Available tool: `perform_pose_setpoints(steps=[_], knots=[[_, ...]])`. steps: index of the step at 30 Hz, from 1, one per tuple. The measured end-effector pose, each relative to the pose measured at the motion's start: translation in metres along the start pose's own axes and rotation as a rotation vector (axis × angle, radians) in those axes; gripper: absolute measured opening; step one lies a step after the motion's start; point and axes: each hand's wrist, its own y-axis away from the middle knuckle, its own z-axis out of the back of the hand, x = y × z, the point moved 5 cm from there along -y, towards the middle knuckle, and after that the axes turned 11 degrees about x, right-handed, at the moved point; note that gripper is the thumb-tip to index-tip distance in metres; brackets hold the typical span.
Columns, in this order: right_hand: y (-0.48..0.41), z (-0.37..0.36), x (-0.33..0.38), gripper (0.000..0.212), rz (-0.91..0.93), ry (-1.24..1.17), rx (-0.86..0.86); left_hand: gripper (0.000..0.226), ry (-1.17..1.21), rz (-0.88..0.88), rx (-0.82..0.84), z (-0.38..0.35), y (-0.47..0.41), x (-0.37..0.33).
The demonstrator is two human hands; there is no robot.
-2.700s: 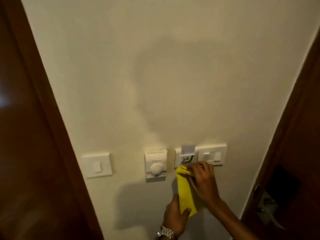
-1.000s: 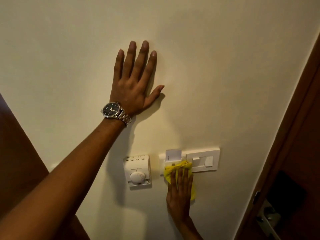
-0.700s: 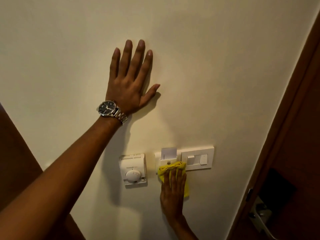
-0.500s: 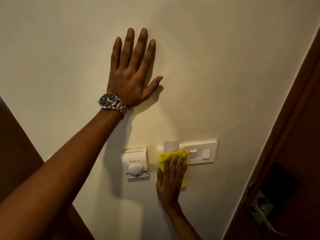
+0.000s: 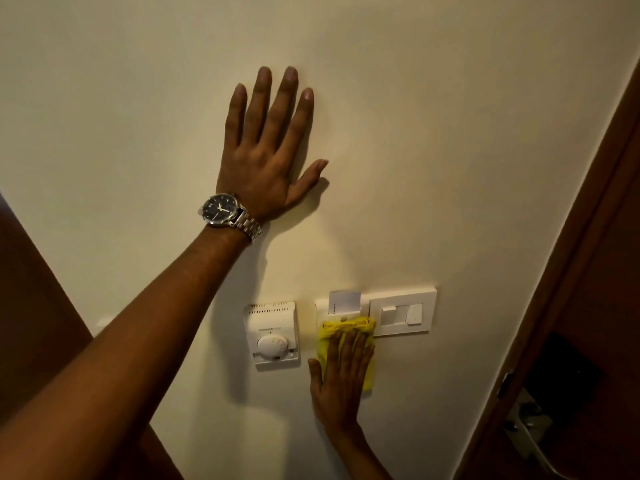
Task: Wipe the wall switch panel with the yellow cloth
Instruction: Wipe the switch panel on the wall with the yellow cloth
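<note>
A white wall switch panel is fixed low on the cream wall, with a key-card slot holding a white card at its left end. My right hand presses the yellow cloth flat against the lower left part of the panel, fingers spread over the cloth. My left hand rests flat on the bare wall well above, fingers apart, holding nothing, with a metal watch on the wrist.
A white thermostat with a round dial sits just left of the cloth. A dark wooden door frame runs down the right side, with a metal door handle below. Dark wood also borders the left.
Since 2.7 s ago my left hand let go of the cloth and went up flat on the wall. In the last half second my right hand and cloth slid slightly down the panel.
</note>
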Motion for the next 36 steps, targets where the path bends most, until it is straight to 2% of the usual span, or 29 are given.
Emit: perform_pose_setpoints(steps=[3, 7, 12, 16, 21, 26, 31, 36], knots=[[-0.022, 0.009, 0.016, 0.070, -0.043, -0.062, 0.013, 0.081, -0.014, 0.005, -0.013, -0.002, -0.004, 0.001], [0.002, 0.008, 0.005, 0.070, 0.043, 0.022, -0.007, 0.081, -0.014, -0.009, -0.003, -0.003, -0.003, 0.000], [-0.021, 0.012, 0.016, 0.071, -0.020, -0.018, 0.030, 0.081, 0.000, 0.005, -0.018, -0.007, -0.002, 0.001], [-0.002, 0.011, 0.006, 0.070, 0.066, 0.046, -0.022, 0.080, -0.003, -0.010, -0.012, -0.008, -0.002, 0.001], [-0.025, 0.011, 0.023, 0.066, -0.018, -0.054, -0.003, 0.078, 0.001, 0.010, -0.014, -0.008, -0.001, 0.000], [-0.001, 0.009, 0.005, 0.063, 0.100, 0.094, -0.030, 0.077, 0.011, 0.005, -0.014, -0.004, 0.000, -0.001], [-0.030, 0.020, 0.028, 0.063, -0.037, -0.002, -0.043, 0.078, 0.011, 0.011, -0.025, -0.010, 0.000, 0.002], [0.001, 0.023, 0.014, 0.058, 0.072, 0.140, -0.052, 0.077, 0.028, -0.005, -0.019, -0.004, 0.002, -0.002]])
